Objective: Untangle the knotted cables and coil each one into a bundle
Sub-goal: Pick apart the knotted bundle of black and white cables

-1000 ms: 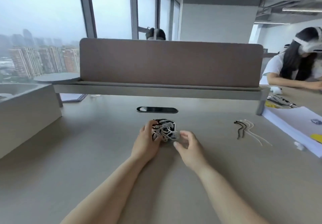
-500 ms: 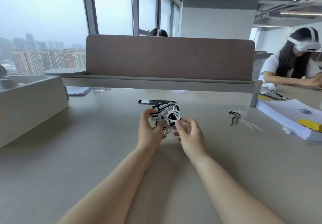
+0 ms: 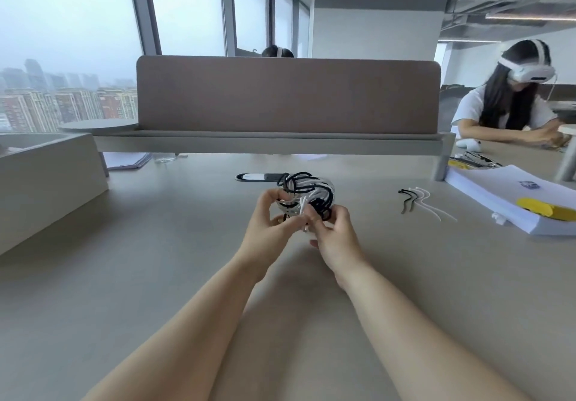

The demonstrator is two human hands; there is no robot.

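Knotted cables (image 3: 307, 193), black and white strands balled up tight, are held in the air just above the desk (image 3: 140, 276), roughly centre, near a dark slot (image 3: 255, 177) in the desktop. Left hand (image 3: 268, 229) curls round the ball's left and near side, thumb and fingers closed on it. Right hand (image 3: 335, 238) is right against it, fingertips pinching at strands on the ball's lower near edge, where a white strand (image 3: 303, 210) hangs out a little. Both hands are together on the same clump, nearly touching each other. Progress looks very early: no cable is pulled free, black and white are fully interwoven, no coil or bundle lies anywhere on the desk. Cannot tell how many cables are in the ball, or where any plug end is. Left to do, likely: find an end, work each cable out, coil each separately. A few loose ties (image 3: 417, 202), black and white, lie well apart to the right, untouched, probably meant for securing the bundles. A paper stack (image 3: 505, 201) sits further right; another person (image 3: 505, 101) sits at the neighbouring desk past the brown divider (image 3: 286, 95).
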